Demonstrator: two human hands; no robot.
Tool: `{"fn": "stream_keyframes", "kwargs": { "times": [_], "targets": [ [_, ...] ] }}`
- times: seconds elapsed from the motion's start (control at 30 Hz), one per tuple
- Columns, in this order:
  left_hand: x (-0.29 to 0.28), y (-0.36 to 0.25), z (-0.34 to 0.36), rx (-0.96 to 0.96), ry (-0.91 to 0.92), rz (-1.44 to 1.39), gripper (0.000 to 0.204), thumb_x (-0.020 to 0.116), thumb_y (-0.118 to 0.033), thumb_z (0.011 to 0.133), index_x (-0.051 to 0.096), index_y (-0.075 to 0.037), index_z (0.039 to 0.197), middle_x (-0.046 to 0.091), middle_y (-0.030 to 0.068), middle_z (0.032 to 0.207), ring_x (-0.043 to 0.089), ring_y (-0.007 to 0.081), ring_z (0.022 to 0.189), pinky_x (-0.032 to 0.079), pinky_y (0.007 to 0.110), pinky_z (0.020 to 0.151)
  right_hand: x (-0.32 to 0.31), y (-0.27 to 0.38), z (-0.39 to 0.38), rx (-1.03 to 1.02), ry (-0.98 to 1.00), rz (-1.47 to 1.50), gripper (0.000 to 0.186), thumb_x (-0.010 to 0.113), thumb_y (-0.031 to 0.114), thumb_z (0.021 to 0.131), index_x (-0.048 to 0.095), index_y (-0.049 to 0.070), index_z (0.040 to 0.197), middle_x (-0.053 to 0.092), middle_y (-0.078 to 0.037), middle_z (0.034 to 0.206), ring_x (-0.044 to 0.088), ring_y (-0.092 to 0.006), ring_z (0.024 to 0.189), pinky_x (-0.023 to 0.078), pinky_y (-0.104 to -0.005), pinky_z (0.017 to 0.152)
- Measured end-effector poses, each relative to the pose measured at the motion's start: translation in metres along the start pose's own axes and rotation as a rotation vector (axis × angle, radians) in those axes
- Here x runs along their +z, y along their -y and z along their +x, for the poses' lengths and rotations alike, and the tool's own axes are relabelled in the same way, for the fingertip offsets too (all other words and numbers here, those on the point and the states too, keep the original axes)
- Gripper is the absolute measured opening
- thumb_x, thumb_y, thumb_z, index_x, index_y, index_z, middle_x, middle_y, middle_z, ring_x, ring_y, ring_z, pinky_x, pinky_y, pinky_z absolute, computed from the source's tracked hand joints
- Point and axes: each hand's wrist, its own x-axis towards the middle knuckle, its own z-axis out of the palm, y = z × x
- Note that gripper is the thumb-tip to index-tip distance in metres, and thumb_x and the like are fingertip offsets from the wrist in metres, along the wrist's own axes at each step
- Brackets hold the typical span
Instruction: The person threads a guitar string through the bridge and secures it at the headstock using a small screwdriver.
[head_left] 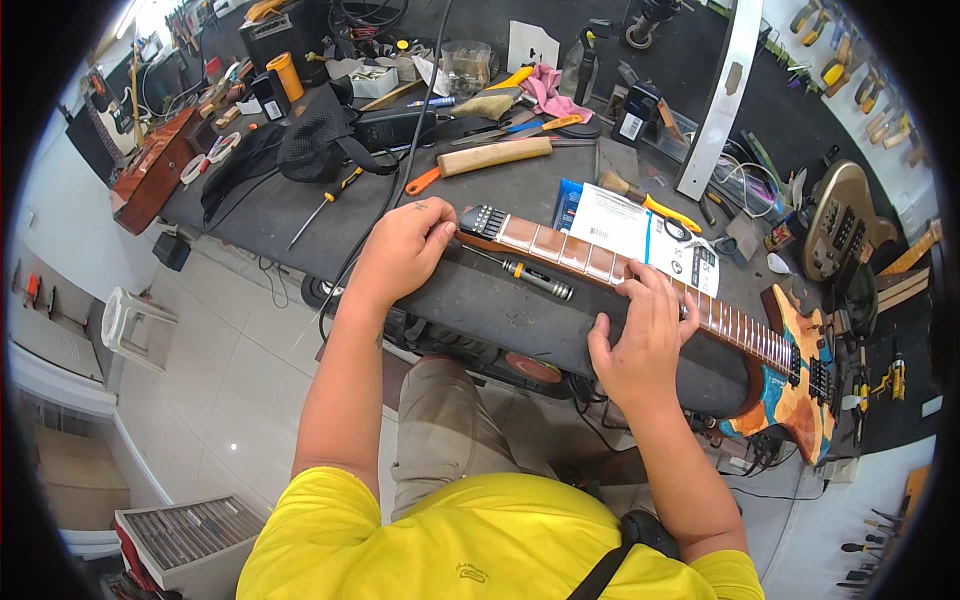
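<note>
An electric guitar [785,375] with a blue and orange-brown body lies across the dark workbench, its fretted neck [570,250] running up to a small headstock [484,222]. At the headstock's left end my left hand [408,248] has its fingers curled and thumb pressed in; whatever they pinch is hidden. My right hand [648,335] rests over the middle of the neck, fingers spread and tips touching the fretboard, thumb apart on the near side. A screwdriver [538,280] with a black and silver handle lies just in front of the neck, between my hands.
Behind the neck lie a white sheet [612,222] and a yellow-handled tool [672,211]. Further back are a wooden roller-like piece [495,156], a black bag [318,140] and a thin screwdriver [325,207]. A dark cable [408,165] hangs beside my left hand. A metal post [722,100] rises at the right.
</note>
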Motion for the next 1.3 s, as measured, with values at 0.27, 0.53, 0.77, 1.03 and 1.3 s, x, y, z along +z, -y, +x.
{"fn": "stream_keyframes", "kwargs": {
  "times": [0.27, 0.53, 0.77, 1.03, 1.3],
  "targets": [
    [0.0006, 0.0003, 0.0006, -0.01, 0.008, -0.004, 0.012, 0.071, -0.014, 0.106, 0.071, -0.002, 0.108, 0.074, 0.0204, 0.093, 0.072, 0.0441, 0.093, 0.055, 0.051, 0.083, 0.0008, -0.0004, -0.0004, 0.013, 0.004, 0.017, 0.046, 0.081, 0.012, 0.083, 0.063, 0.006, 0.125, 0.063, -0.015, 0.153, 0.058, -0.035, 0.147, 0.024, -0.0609, 0.126],
    [0.0012, 0.001, 0.0009, 0.002, 0.002, -0.005, 0.011, 0.071, -0.013, 0.106, 0.071, -0.002, 0.108, 0.075, 0.0206, 0.093, 0.072, 0.0441, 0.093, 0.056, 0.05, 0.082, 0.0004, -0.0007, -0.0002, 0.006, 0.013, 0.017, 0.047, 0.081, 0.01, 0.083, 0.059, 0.008, 0.125, 0.063, -0.016, 0.154, 0.058, -0.0361, 0.147, 0.025, -0.0607, 0.125],
    [0.0005, 0.0015, 0.0006, -0.004, 0.006, -0.013, 0.011, 0.071, -0.013, 0.105, 0.071, -0.002, 0.108, 0.075, 0.0205, 0.093, 0.072, 0.044, 0.092, 0.056, 0.05, 0.082, -0.0005, 0.0022, 0.001, 0.011, 0.023, 0.007, 0.052, 0.081, 0.011, 0.083, 0.061, 0.006, 0.131, 0.062, -0.015, 0.154, 0.057, -0.0358, 0.147, 0.025, -0.0606, 0.125],
    [0.0005, 0.0001, 0.0006, 0.005, 0.003, 0.0, 0.012, 0.071, -0.013, 0.106, 0.071, -0.002, 0.109, 0.075, 0.0206, 0.093, 0.072, 0.0439, 0.093, 0.056, 0.05, 0.083, 0.0001, -0.0006, -0.001, 0.017, 0.016, 0.022, 0.053, 0.08, 0.011, 0.084, 0.06, 0.007, 0.132, 0.062, -0.014, 0.154, 0.057, -0.0354, 0.147, 0.024, -0.0616, 0.125],
    [0.0014, -0.0035, -0.0004, -0.01, -0.005, -0.007, 0.009, 0.071, -0.009, 0.105, 0.069, 0.0, 0.106, 0.073, 0.0185, 0.093, 0.071, 0.0398, 0.09, 0.055, 0.045, 0.083, -0.0014, -0.0008, 0.0007, 0.0, 0.043, -0.023, 0.057, 0.079, 0.011, 0.084, 0.057, 0.006, 0.136, 0.062, -0.015, 0.154, 0.057, -0.0363, 0.148, 0.025, -0.0627, 0.124]
  ]
}}
